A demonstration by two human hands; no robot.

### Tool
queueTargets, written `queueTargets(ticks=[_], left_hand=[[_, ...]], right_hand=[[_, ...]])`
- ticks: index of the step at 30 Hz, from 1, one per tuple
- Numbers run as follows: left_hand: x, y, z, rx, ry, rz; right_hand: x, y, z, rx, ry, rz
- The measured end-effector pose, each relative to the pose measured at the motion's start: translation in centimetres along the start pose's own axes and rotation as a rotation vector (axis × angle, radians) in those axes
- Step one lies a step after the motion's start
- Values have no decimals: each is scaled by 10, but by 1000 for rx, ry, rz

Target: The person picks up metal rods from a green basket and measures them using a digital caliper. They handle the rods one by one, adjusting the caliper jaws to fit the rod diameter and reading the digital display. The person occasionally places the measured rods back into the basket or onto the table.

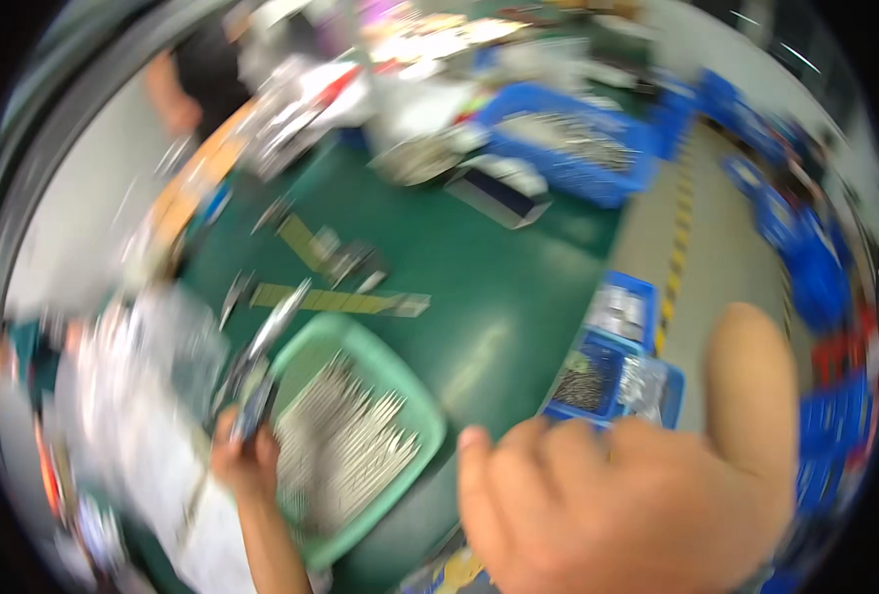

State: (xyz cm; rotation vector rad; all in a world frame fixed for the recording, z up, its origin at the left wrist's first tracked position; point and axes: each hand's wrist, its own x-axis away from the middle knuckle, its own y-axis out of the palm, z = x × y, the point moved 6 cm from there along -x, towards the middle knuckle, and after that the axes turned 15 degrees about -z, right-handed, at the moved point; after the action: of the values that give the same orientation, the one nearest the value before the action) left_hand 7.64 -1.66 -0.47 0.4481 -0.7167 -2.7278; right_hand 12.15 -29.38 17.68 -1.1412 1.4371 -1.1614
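The picture is blurred by motion. My left hand (244,457) is at the lower left, closed around a long metal tool with a dark handle (266,371) that points up and away. It sits at the left rim of a light green tray (407,388) filled with several thin metal parts (345,445). My right hand (637,495) is close to the camera at the lower right. Its fingers are curled in, its thumb is raised, and nothing shows inside it.
The table top (479,287) is dark green, with yellow tape strips (335,299). Small blue bins of metal parts (618,361) stand at its right edge. A large blue crate (578,144) and a dark box (504,193) are further back. Clear plastic bags (142,386) lie at the left. Another person (197,79) stands at the upper left.
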Motion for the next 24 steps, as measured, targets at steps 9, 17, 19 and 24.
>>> queueTargets(ticks=[9, 17, 19, 24], left_hand=[[35, 22, 32, -289, -26, 86], [41, 49, 40, -300, 100, 173], [29, 56, 37, -259, 138, 125], [4, 79, 31, -267, 102, 3]], right_hand=[[-37, 87, -86, -60, -499, -185], [-145, 116, 26, -939, -257, -506], [-164, 118, 26, -1551, -322, -198], [-186, 123, 35, -1833, -210, 20]])
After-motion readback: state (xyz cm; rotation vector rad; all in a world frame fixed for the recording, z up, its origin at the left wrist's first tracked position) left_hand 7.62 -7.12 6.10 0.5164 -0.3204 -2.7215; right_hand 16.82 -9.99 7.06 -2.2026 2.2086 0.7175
